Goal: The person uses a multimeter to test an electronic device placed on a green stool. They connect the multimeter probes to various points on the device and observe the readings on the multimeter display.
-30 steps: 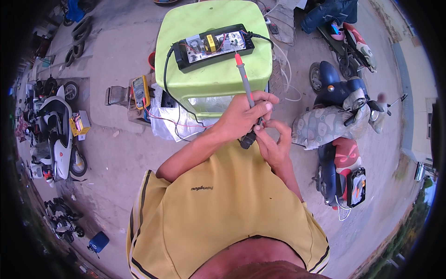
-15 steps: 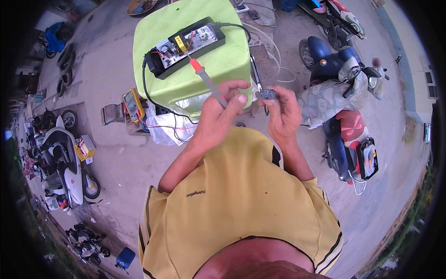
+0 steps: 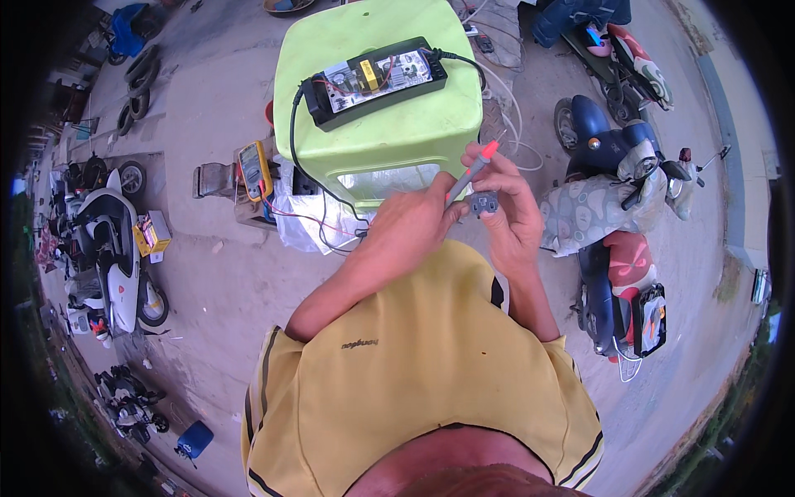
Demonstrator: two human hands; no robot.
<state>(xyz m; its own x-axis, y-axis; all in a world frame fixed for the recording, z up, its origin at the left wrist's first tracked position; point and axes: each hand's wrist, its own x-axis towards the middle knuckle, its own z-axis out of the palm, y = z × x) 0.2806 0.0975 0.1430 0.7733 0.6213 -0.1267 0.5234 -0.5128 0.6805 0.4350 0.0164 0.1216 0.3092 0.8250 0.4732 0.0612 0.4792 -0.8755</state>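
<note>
My left hand [image 3: 411, 225] is closed around a red-and-grey multimeter probe [image 3: 470, 175], its bare tip pointing up and away to the right. Between the fingers and thumb of my right hand [image 3: 517, 228] is a small dark plug [image 3: 484, 202], its slotted face turned up. The probe crosses just above that plug, close against my right fingertips; whether those fingers also grip it, I cannot tell. Beyond my hands, an opened black charger [image 3: 377, 84] with bare circuit parts lies on an upturned light-green plastic stool [image 3: 300, 137]. Left of the stool rests a yellow multimeter [image 3: 254, 171].
Black and red leads run from the multimeter past a white plastic bag [image 3: 308, 222]. A blue scooter [image 3: 592, 124] with a patterned cover stands to the right, and a white scooter [image 3: 124, 273] to the left. Old tyres [image 3: 141, 83] lie at the far left.
My left hand has brought the probe away from the charger's circuit parts and across to the plug in my right hand. The whole view has shifted slightly.
</note>
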